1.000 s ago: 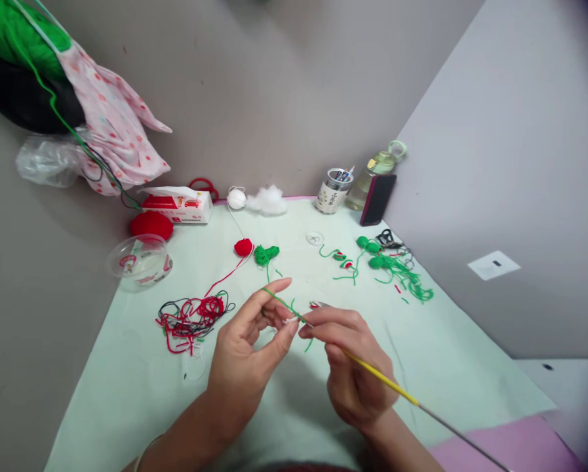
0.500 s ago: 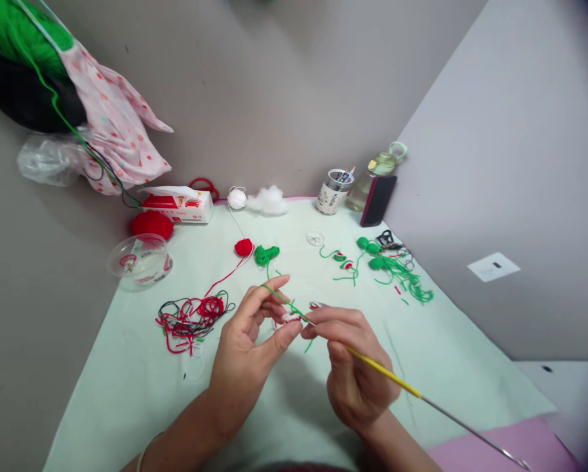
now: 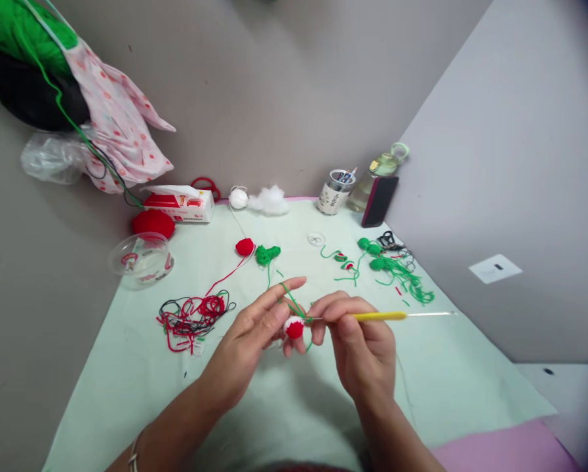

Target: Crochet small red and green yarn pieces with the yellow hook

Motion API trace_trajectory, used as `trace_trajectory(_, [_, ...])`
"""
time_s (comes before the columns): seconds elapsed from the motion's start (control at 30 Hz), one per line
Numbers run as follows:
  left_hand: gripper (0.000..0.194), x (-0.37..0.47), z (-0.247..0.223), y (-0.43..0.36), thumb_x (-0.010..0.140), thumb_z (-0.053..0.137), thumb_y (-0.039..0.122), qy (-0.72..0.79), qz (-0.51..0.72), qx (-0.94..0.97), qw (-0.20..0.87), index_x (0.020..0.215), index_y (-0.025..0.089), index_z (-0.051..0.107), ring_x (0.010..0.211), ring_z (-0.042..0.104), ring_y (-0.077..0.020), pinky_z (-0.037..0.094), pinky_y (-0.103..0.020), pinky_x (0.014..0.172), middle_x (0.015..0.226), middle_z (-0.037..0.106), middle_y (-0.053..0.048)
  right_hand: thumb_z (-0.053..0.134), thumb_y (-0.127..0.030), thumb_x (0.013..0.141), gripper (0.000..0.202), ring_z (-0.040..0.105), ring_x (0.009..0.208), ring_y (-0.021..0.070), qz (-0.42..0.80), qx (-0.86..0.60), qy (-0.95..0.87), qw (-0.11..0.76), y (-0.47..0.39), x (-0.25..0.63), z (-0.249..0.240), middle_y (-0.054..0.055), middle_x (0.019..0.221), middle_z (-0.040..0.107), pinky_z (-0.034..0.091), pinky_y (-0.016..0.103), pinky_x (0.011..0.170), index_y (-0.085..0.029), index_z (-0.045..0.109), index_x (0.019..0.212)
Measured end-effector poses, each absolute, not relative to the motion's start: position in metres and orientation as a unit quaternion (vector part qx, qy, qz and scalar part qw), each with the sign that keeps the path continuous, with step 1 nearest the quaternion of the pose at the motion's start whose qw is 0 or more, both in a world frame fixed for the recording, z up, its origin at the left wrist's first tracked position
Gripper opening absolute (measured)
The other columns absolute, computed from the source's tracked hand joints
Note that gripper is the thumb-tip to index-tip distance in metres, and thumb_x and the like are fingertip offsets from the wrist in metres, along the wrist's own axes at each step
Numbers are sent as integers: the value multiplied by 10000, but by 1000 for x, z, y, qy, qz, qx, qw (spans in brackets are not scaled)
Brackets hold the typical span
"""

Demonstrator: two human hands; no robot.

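Note:
Between the thumb and fingers of my left hand point(image 3: 247, 337) is a small red and white crochet piece point(image 3: 294, 327), its red face turned toward me. Green yarn point(image 3: 294, 298) runs from the raised left index finger down to the top of the piece. My right hand point(image 3: 360, 334) grips a crochet hook point(image 3: 379, 316) by its yellow handle. The hook lies nearly level, its thin left tip at the green yarn beside the piece, its other metal end pointing right. Fingers partly cover the piece's lower left side.
Tangled red and black yarn point(image 3: 195, 318) lies left of my hands. Farther back are a red yarn ball point(image 3: 245, 247), a green yarn bundle point(image 3: 267, 255) and a plastic tub point(image 3: 143, 261). Green crochet pieces point(image 3: 372, 248), scissors point(image 3: 388, 240), a pen can point(image 3: 335, 193) and a phone point(image 3: 379, 201) stand or lie at right.
The crochet hook has swung from a downward slant to nearly level. The piece has turned, so its red face now shows. My left index finger has stretched farther right.

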State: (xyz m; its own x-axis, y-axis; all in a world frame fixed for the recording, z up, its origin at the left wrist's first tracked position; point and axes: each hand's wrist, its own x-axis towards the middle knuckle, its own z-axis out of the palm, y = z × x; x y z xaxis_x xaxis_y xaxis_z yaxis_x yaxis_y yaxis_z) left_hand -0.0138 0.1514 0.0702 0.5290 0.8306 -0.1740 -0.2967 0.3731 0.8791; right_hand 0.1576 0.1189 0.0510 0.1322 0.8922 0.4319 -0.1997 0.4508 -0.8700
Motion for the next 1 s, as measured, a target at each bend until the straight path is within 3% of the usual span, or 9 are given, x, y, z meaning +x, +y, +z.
trace_trajectory(0.13, [593,-13,72,152,1040,573,605,317,314,472,761,1486,227,673,677,517,-159,420,-297,654,790,638,-17,577,-303,1100,211,661,671,114,462,-298,-531,645,122,165,51,42,992,748,553,284,646,-248,771,1040])
trace_trajectory(0.27, [554,-14,71,155,1047,544,613,331,292,536,719,1402,233,735,647,408,-149,389,-294,631,761,572,2,572,-315,1102,229,655,715,146,461,-294,-589,594,121,171,56,24,829,719,573,335,781,-244,776,1026])
trace_trajectory(0.4, [424,-19,70,157,1060,581,479,335,312,585,670,1408,280,721,710,445,-152,415,-297,721,802,553,22,540,-299,1112,252,671,814,174,429,-318,-625,569,119,175,62,35,812,718,565,313,743,-244,769,1024])
trace_trajectory(0.57, [402,-26,71,162,1059,588,379,352,336,625,610,1431,264,685,764,525,-158,456,-311,803,797,536,37,516,-270,1118,253,677,850,179,377,-356,-652,553,118,176,65,35,833,720,556,309,726,-244,752,1028])
trace_trajectory(0.7, [407,-30,74,165,1089,532,398,353,352,620,606,1448,248,654,838,590,-168,488,-318,849,875,586,14,511,-247,1118,253,670,848,172,340,-368,-665,554,117,175,67,25,830,716,555,306,756,-244,741,1012])
trace_trajectory(0.8, [468,-30,74,165,1122,449,432,340,342,623,616,1523,237,592,768,556,-159,492,-319,824,849,564,17,504,-242,1119,253,675,872,175,331,-374,-673,546,116,175,68,17,822,713,550,306,780,-248,728,1002])
trace_trajectory(0.93, [536,-30,71,164,1122,442,496,325,311,640,623,1619,302,500,734,509,-143,480,-308,762,1038,627,-16,502,-237,1117,253,681,875,180,324,-372,-681,540,116,175,68,22,850,724,550,324,817,-241,717,984])
trace_trajectory(1.0, [550,-30,69,163,1124,423,510,334,294,656,610,1633,309,485,732,500,-149,477,-306,755,1010,635,-11,501,-243,1117,262,682,873,180,323,-371,-685,537,117,174,69,25,855,723,549,323,813,-235,714,965])
